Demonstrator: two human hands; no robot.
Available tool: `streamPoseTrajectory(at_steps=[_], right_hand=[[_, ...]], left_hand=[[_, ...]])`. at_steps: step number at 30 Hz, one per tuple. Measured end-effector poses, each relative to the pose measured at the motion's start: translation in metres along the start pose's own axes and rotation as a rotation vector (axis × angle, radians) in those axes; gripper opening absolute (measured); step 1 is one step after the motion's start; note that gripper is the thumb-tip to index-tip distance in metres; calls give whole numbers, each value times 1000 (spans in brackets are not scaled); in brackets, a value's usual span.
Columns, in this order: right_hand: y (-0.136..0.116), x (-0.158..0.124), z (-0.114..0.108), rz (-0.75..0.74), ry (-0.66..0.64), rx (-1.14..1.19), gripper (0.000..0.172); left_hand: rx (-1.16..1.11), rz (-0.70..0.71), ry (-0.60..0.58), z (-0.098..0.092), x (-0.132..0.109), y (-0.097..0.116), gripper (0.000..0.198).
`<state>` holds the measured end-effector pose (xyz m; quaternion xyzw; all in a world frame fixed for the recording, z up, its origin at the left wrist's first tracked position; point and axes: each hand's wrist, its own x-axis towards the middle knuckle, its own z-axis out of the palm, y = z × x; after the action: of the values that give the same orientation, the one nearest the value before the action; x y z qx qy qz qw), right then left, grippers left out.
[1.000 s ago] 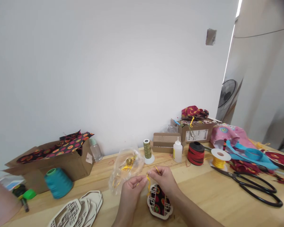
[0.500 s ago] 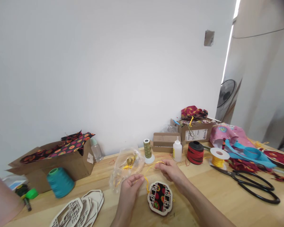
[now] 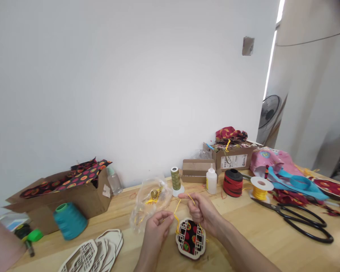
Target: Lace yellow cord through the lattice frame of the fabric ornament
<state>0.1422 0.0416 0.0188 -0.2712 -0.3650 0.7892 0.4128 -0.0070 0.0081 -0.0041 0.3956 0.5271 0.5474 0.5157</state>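
Observation:
A yellow cord (image 3: 176, 219) runs from the upper edge of a wooden lattice ornament (image 3: 190, 238), whose panel is black fabric with coloured round motifs. Thumb and fingertips of my left hand (image 3: 159, 228) pinch this cord left of the ornament. My right hand (image 3: 204, 213) is above the ornament's right side, index finger pointing left and the other fingers curled in. The cord passes over that index finger, and a strand hangs below the fist onto the lattice. The ornament lies flat on the wooden table (image 3: 229, 234).
Left of my hands are a clear plastic bag (image 3: 150, 204), stacked lattice pieces (image 3: 93, 251) and a teal thread cone (image 3: 70, 221). Behind stand a green thread spool (image 3: 175, 179) and a glue bottle (image 3: 211, 182). Black scissors (image 3: 294, 219) and a yellow cord spool (image 3: 260, 189) lie to the right.
My right hand has turned and curled its fingers, the index now stretched leftward with the cord over it. A strand now hangs down onto the ornament. My left hand keeps its pinch.

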Motion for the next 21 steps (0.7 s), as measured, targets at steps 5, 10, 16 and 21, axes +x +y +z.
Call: streamPoseTrajectory(at_steps=[5,10,16,21], right_hand=[[8,-3,6,-3,9,-45,42],[19,-5,11,14,-166,-240,55],[37,1,9,65,-270,-435,60],[37,2,9,31,-285,-546,60]], left_hand=[[29,-3,-3,0,-1,0,31],[32,-36,-40,0,-1,-1,29],[17,-69,-108,-1,-2,3,29],[9,-83,-141,-1,-4,4,27]])
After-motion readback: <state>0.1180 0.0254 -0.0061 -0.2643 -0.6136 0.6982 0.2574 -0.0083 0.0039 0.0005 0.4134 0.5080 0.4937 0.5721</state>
